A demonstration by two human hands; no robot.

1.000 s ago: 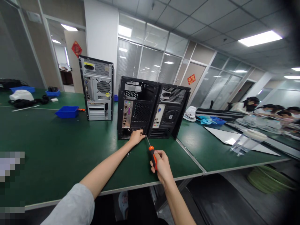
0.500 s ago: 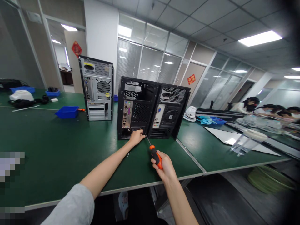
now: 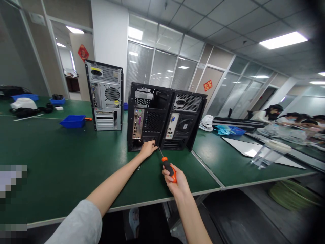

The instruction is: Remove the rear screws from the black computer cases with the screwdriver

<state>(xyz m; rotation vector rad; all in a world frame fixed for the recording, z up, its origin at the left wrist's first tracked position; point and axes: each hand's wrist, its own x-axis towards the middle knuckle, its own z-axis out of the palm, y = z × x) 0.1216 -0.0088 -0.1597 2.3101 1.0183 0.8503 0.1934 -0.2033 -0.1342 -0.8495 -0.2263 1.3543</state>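
Note:
Two black computer cases stand side by side, backs towards me: the left case (image 3: 153,120) and the right case (image 3: 186,118). In my right hand (image 3: 179,181) is an orange-and-black screwdriver (image 3: 168,167), its handle wrapped by my fingers. Its shaft points up and away to the lower right corner of the left case, near my left fingertips; what the tip touches is too small to see. My left hand (image 3: 148,149) is at the slot area low on that case, fingers bent and pinched together. Whatever lies between those fingers is hidden.
A silver-backed computer case (image 3: 108,98) stands further left, beside a blue tray (image 3: 73,121). To the right are a white board (image 3: 241,148), a clear plastic container (image 3: 266,156) and blue gloves (image 3: 222,129). Tiny parts (image 3: 138,167) lie near my left forearm. Several people sit far right.
My right fingers have shifted slightly round the screwdriver handle. The left hand and the cases stay where they were.

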